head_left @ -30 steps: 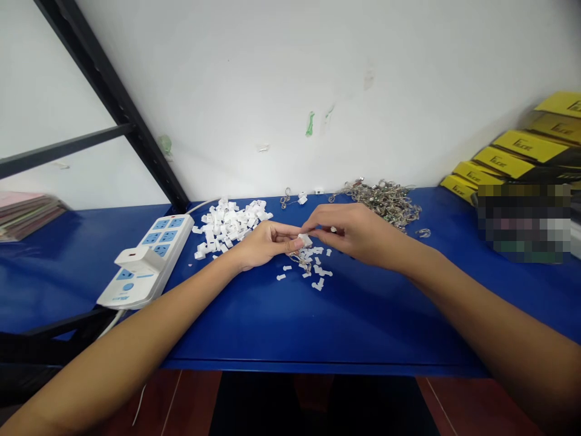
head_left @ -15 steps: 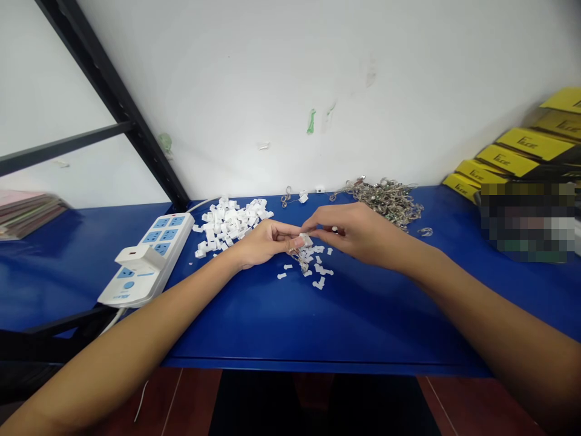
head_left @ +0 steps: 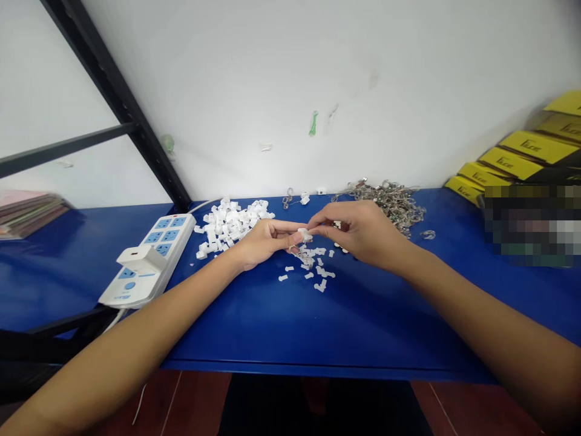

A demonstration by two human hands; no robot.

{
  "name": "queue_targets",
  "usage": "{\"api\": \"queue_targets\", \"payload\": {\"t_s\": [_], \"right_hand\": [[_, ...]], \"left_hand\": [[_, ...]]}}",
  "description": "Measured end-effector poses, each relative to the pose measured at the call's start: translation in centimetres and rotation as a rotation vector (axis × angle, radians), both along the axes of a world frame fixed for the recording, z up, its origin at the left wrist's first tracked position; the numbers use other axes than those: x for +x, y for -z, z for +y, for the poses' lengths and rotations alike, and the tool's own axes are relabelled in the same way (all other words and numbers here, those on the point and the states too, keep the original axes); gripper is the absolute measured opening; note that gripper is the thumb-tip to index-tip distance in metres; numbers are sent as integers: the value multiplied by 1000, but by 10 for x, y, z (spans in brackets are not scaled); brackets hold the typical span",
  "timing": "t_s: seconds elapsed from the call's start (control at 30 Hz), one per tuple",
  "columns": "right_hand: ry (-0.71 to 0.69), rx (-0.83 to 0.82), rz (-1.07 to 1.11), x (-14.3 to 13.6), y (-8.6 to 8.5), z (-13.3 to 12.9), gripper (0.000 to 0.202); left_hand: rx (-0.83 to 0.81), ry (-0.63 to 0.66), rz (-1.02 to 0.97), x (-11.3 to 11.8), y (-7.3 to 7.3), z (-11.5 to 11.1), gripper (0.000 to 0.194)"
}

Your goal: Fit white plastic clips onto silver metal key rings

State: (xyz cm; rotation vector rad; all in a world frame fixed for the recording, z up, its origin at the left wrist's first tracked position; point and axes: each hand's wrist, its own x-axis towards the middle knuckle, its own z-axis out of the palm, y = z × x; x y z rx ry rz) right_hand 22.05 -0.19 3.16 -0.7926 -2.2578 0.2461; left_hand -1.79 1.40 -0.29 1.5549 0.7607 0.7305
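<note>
Over the middle of the blue table, my left hand (head_left: 265, 243) pinches a small white plastic piece (head_left: 304, 235) between thumb and fingers. A thin metal keychain (head_left: 294, 249) hangs below its fingertips. From the other side my right hand (head_left: 358, 230) has thumb and forefinger pinched together at the edge of that piece; whatever lies between these fingertips is too small to make out. Flat white tabs (head_left: 321, 284) lie scattered under the hands. Several small pale discs (head_left: 338, 245) show partly beneath my right hand.
A heap of white plastic pieces (head_left: 231, 221) lies left, near a white power strip (head_left: 177, 236) with an adapter (head_left: 141, 259) plugged in. Behind my right hand is a tangled pile of metal keychains (head_left: 390, 197). Yellow boxes (head_left: 521, 160) stand far right, and a black metal frame (head_left: 131, 115) rises left.
The view has shifted slightly. My right hand's fingertips have turned a little at the white piece, and the pale discs beneath that hand show more. Both hands stay in place.
</note>
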Motion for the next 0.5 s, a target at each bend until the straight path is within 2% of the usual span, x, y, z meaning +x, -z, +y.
{"api": "queue_targets", "payload": {"t_s": [0.23, 0.5], "right_hand": [[-19, 112, -1, -1, 9, 5, 20], [-73, 137, 66, -5, 14, 5, 24]], "left_hand": [[-56, -107, -99, 1, 2, 2, 47], [-69, -104, -124, 0, 4, 2, 50]]}}
